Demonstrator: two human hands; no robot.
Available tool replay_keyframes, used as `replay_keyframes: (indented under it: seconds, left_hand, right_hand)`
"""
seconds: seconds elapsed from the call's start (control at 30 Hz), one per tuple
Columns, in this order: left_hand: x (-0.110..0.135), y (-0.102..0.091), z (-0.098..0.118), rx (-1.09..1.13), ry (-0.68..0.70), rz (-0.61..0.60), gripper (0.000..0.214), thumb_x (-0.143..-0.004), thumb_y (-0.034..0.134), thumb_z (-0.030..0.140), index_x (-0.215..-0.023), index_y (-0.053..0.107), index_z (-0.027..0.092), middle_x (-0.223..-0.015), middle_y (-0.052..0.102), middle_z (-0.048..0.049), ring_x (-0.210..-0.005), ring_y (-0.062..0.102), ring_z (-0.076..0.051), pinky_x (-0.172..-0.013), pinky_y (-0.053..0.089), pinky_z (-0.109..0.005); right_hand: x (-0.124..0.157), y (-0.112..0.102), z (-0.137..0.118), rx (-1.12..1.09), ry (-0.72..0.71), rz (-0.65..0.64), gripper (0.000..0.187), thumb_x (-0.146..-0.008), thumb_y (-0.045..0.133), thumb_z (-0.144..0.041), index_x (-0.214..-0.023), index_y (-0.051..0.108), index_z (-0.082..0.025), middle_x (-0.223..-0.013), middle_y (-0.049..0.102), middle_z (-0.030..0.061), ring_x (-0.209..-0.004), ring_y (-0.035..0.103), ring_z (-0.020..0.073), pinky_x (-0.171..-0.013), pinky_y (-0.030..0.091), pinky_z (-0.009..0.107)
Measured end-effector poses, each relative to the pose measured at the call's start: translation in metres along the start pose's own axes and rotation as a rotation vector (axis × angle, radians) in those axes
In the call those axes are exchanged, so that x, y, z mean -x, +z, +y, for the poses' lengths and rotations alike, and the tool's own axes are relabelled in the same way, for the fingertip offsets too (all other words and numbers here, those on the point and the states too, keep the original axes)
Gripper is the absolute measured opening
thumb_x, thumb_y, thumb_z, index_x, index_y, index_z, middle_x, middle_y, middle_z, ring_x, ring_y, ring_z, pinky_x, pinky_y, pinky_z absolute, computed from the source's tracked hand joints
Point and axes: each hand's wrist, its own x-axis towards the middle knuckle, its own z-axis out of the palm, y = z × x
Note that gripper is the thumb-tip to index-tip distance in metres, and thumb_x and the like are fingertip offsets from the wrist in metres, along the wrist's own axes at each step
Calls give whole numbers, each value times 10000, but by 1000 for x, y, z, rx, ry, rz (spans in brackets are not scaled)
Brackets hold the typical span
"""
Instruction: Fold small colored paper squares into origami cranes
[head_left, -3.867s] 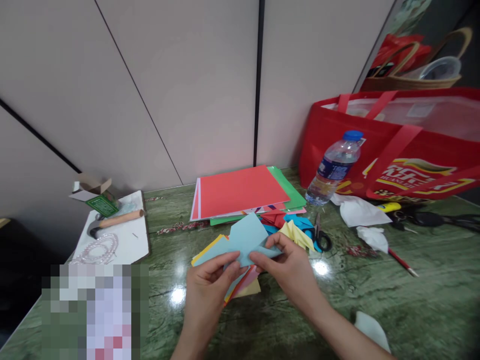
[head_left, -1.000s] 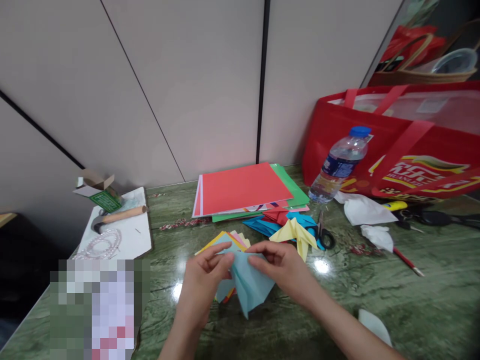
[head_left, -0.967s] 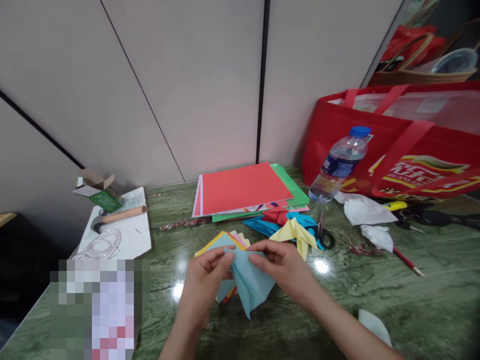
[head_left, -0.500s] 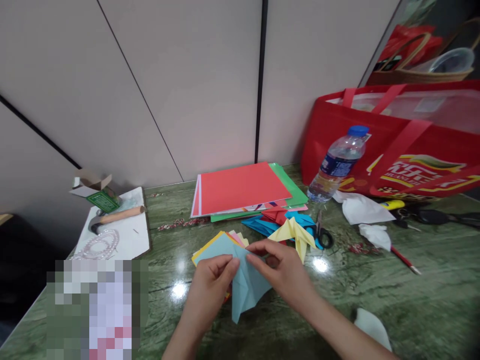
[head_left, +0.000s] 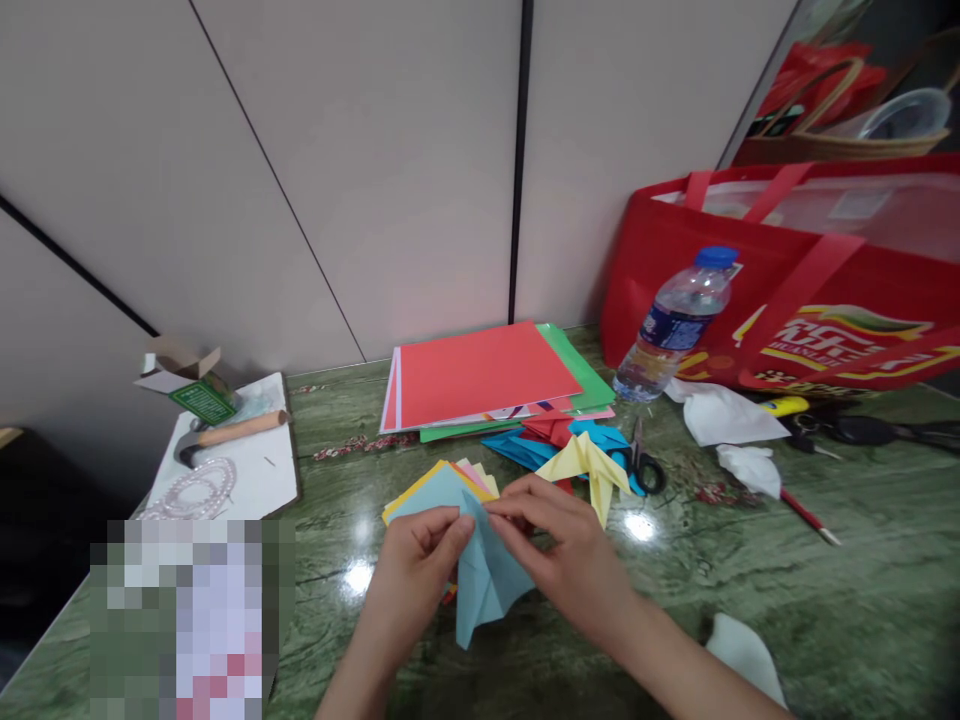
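Observation:
A folded light blue paper [head_left: 486,580] hangs point-down just above the green marble table [head_left: 750,590]. My left hand [head_left: 416,575] pinches its upper left edge. My right hand [head_left: 559,550] pinches its top at the centre, fingertips almost meeting those of the left. Beneath and behind the hands lies a small stack of coloured paper squares [head_left: 439,482], yellow on top.
Red and green sheets [head_left: 480,378] are stacked at the back. Folded yellow [head_left: 589,465], red and blue paper pieces lie by scissors [head_left: 643,468]. A water bottle [head_left: 673,325], red bag [head_left: 810,290], tissues [head_left: 724,415], a hammer [head_left: 229,435] and a small box [head_left: 187,385] stand around.
The blue paper was turned from pointing up to hanging point-down. Over the last second both hands shifted slightly and the fingertips came closer together at its top edge.

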Motion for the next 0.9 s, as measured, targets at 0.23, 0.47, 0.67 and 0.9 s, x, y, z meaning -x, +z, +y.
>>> replay_keyframes:
  seconds: [0.23,0.47,0.67,0.9]
  left_hand:
    - [0,1,-2,37,-30,-25,341,-736,565,431,-553,520,146,-490,341,63,-454,290,-75,-436,250,-193]
    - [-3,-2,-6,-61,5,-10,332,-754,540,426,-586,523,141,-505,331,63,-471,288,-77,-438,262,-199]
    - [-2,-5,-4,-73,2,-8,329,-759,533,424,-579,509,149,-501,344,60,-470,307,-81,-437,279,-201]
    - [-1,-1,-1,-99,-22,-61,329,-765,524,418,-578,506,147,-531,338,55,-495,285,-81,-443,237,-203]
  right_hand:
    - [2,1,3,45,4,73,147,-783,566,-163,-856,692,-175,-667,543,26,-567,549,134,-511,446,247]
    - [1,3,3,-138,84,-20,138,-789,577,-196,-843,701,-169,-690,572,34,-563,535,116,-481,422,223]
    - [-3,2,6,-302,252,-133,141,-759,593,-186,-857,694,-189,-772,580,36,-650,548,128,-527,426,230]
    - [-4,5,8,-637,470,-200,299,-706,638,-213,-1004,607,-208,-794,522,-2,-642,497,107,-497,423,208]
